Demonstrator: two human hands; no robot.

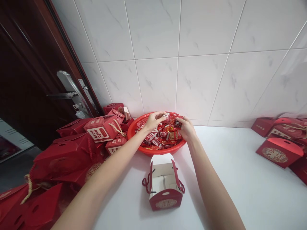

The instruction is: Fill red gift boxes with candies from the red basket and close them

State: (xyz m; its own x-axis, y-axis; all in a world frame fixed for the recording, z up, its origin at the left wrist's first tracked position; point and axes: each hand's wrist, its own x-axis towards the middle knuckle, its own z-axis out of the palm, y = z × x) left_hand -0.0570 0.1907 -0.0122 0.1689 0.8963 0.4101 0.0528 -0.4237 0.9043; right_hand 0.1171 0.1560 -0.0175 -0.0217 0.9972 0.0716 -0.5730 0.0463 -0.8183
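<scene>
Head-worn camera, facing forward and down past both hands point(170, 124).

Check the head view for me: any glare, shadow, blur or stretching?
Head view throughout: pale glare on the wall tiles at far right; soft shadow left of the open box; door very dark; boxes at lower left stretched and soft; small print on the packets hard to read.

Our white table point(223, 188) bears an open box point(166, 199); from it, we see a red basket point(157, 152) at twelve o'clock, piled boxes point(64, 151) at ten, more boxes point(279, 152) at two.
</scene>
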